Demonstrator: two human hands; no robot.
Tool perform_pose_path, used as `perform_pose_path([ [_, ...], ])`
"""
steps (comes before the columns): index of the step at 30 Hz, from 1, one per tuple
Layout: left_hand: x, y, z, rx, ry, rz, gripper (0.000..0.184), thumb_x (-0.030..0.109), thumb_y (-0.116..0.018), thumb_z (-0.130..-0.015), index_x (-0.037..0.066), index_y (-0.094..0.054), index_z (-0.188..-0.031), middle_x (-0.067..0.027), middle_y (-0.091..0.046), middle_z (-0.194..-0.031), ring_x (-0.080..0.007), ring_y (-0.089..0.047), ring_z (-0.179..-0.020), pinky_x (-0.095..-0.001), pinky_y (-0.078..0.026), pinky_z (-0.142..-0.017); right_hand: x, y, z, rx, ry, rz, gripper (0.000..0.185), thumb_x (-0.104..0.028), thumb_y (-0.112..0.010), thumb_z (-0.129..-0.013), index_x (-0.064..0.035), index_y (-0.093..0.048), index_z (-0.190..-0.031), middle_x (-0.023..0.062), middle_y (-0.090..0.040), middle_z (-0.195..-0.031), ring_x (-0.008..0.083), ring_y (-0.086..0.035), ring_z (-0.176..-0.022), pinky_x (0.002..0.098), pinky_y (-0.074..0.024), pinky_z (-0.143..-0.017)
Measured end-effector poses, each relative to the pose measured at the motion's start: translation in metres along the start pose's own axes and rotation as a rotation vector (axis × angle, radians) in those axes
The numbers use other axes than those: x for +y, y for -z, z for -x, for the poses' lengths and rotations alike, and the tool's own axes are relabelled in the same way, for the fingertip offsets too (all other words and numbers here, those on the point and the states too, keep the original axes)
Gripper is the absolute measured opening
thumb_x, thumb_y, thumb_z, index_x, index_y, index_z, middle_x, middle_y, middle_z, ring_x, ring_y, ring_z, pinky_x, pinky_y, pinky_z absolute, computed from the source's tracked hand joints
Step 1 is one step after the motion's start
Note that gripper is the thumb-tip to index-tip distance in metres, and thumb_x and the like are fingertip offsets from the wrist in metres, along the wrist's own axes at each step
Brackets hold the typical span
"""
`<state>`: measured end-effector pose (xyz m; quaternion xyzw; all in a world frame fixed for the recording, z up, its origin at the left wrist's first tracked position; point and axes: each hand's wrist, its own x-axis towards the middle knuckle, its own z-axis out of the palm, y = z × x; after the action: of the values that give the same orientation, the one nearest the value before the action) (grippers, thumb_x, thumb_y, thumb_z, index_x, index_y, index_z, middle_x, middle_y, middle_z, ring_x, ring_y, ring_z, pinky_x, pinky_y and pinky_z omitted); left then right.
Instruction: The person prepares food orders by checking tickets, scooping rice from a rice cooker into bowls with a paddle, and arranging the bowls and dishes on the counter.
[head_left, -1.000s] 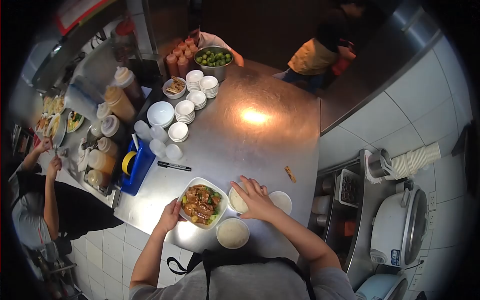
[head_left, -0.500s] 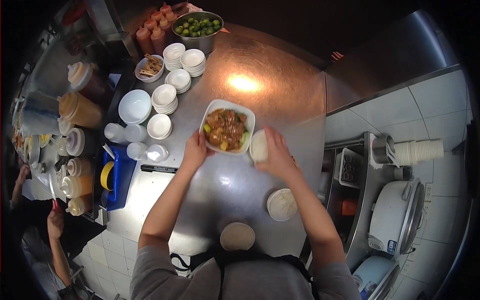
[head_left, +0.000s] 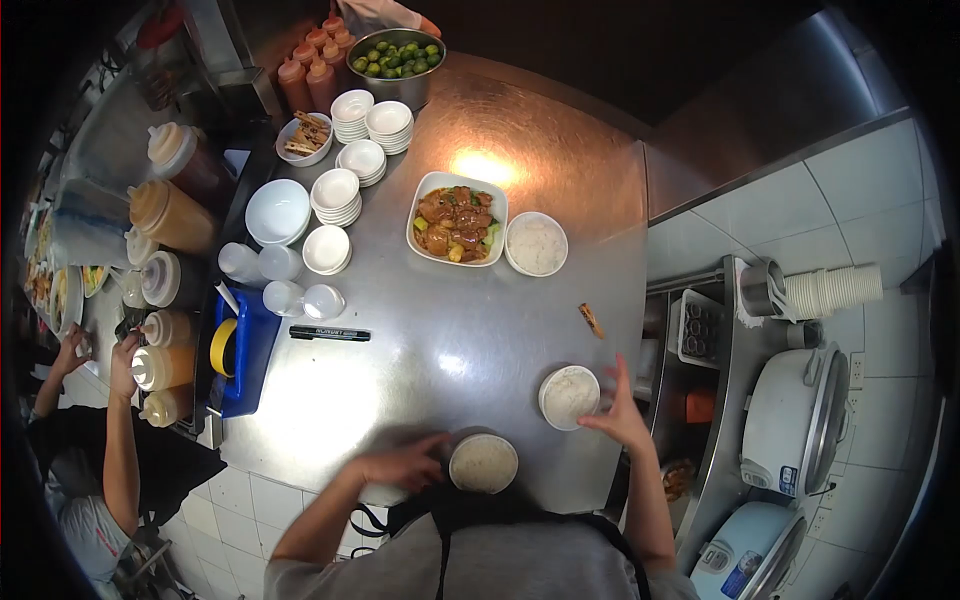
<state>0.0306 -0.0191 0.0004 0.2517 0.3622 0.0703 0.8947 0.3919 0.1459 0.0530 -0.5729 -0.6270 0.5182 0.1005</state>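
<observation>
A square white bowl of meat and vegetables (head_left: 457, 222) stands on the steel table, with a round bowl of rice (head_left: 537, 245) close against its right side. My right hand (head_left: 620, 410), thumb and fingers apart, is at the right edge of a second rice bowl (head_left: 569, 397). Near the front edge stands a third rice bowl (head_left: 483, 463). Just left of it is my left hand (head_left: 405, 465), slightly blurred, its fingers spread and nothing held. A small clothespin (head_left: 591, 320) lies above the second rice bowl.
Stacked white dishes (head_left: 336, 192), a black marker (head_left: 330, 333), a blue bin (head_left: 245, 350) and sauce bottles (head_left: 165, 215) line the left. A pot of green citrus (head_left: 395, 60) is at the back. A co-worker's arm (head_left: 121, 440) shows left; rice cookers (head_left: 795, 420) stand right.
The square bowl and one rice bowl were carried away from me up the table and let go. Both my hands have come back toward the two nearer rice bowls.
</observation>
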Motion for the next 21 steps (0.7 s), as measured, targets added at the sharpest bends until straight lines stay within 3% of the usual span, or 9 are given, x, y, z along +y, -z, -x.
perform_pose_path([
  [1,-0.020,-0.012,-0.012,-0.003,0.000,-0.008,0.080,0.043,-0.050,-0.085,0.015,-0.005,-0.144,-0.0141,-0.045,-0.129,-0.0242,-0.051,-0.112,-0.0362,-0.046,-0.087,0.007,-0.005,0.012,0.008,0.001,-0.001,0.126,-0.022,-0.086,-0.054,-0.0091,0.003,-0.142,0.0228,-0.018,-0.142,0.0349,-0.036,-0.125,0.0452,-0.0425,-0.094],
  [3,-0.038,-0.030,-0.035,0.186,-0.368,-0.121,0.082,0.028,-0.051,-0.082,0.017,0.002,-0.145,-0.0125,-0.031,-0.140,-0.0241,-0.037,-0.123,-0.0348,-0.047,-0.084,0.021,-0.019,0.023,-0.055,-0.196,-0.336,0.115,-0.014,-0.079,-0.064,-0.0124,0.005,-0.142,0.0203,-0.024,-0.138,0.0321,-0.046,-0.116,0.0404,-0.0523,-0.079],
  [4,-0.031,-0.037,-0.037,0.115,-0.459,0.146,0.085,0.022,-0.052,-0.078,0.019,0.000,-0.145,-0.0101,-0.015,-0.146,-0.0248,-0.026,-0.129,-0.0349,-0.045,-0.089,0.026,-0.032,0.025,-0.032,-0.097,-0.484,0.099,-0.007,-0.071,-0.072,-0.0109,-0.001,-0.142,0.0182,-0.029,-0.134,0.0288,-0.052,-0.107,0.0341,-0.0547,-0.072],
  [5,-0.024,-0.044,-0.042,0.112,-0.463,0.136,0.085,0.022,-0.052,-0.078,0.019,0.000,-0.145,-0.0101,-0.015,-0.146,-0.0248,-0.026,-0.129,-0.0349,-0.045,-0.089,0.031,-0.040,0.019,-0.024,-0.089,-0.485,0.099,-0.007,-0.071,-0.072,-0.0109,-0.001,-0.142,0.0182,-0.029,-0.134,0.0288,-0.052,-0.107,0.0341,-0.0547,-0.072],
  [11,-0.008,-0.027,-0.054,0.168,-0.377,0.415,0.071,0.014,-0.045,-0.084,0.023,-0.008,-0.144,-0.0169,-0.036,-0.136,-0.0287,-0.044,-0.121,-0.0396,-0.039,-0.098,-0.009,-0.069,-0.029,-0.037,0.085,-0.512,0.079,-0.011,-0.063,-0.082,-0.0045,-0.008,-0.138,0.0183,-0.032,-0.130,0.0259,-0.055,-0.102,0.0344,-0.0538,-0.075],
  [15,0.019,-0.003,-0.048,0.243,-0.533,0.389,0.061,0.025,-0.041,-0.093,0.022,-0.006,-0.143,-0.0222,-0.049,-0.123,-0.0325,-0.054,-0.111,-0.0413,-0.041,-0.095,-0.029,-0.084,-0.064,-0.005,0.099,-0.715,0.077,-0.016,-0.059,-0.086,-0.0047,-0.004,-0.138,0.0195,-0.031,-0.132,0.0258,-0.055,-0.103,0.0330,-0.0520,-0.079],
  [17,0.026,0.002,-0.045,0.279,-0.465,0.485,0.070,0.037,-0.047,-0.089,0.016,-0.006,-0.142,-0.0253,-0.046,-0.125,-0.0345,-0.051,-0.113,-0.0427,-0.039,-0.096,-0.024,-0.077,-0.071,0.044,0.096,-0.690,0.068,-0.018,-0.059,-0.086,-0.0030,-0.016,-0.137,0.0191,-0.034,-0.130,0.0247,-0.053,-0.106,0.0317,-0.0510,-0.078],
  [19,0.024,-0.015,-0.054,0.246,-0.416,0.533,0.074,0.049,-0.048,-0.087,0.014,-0.009,-0.141,-0.0265,-0.044,-0.127,-0.0360,-0.049,-0.115,-0.0442,-0.037,-0.098,0.005,-0.060,-0.085,0.460,0.366,-0.011,0.055,-0.015,-0.060,-0.084,-0.0009,-0.033,-0.130,0.0192,-0.040,-0.123,0.0267,-0.051,-0.104,0.0355,-0.0477,-0.080],
  [21,0.018,-0.033,-0.077,-0.032,-0.388,0.820,0.078,0.059,-0.040,-0.087,0.013,-0.009,-0.141,-0.0262,-0.038,-0.132,-0.0371,-0.042,-0.121,-0.0452,-0.033,-0.101,0.018,-0.039,-0.084,0.669,0.388,0.348,0.047,-0.015,-0.063,-0.079,-0.0009,-0.045,-0.121,0.0199,-0.044,-0.115,0.0324,-0.048,-0.101,0.0404,-0.0416,-0.085],
])
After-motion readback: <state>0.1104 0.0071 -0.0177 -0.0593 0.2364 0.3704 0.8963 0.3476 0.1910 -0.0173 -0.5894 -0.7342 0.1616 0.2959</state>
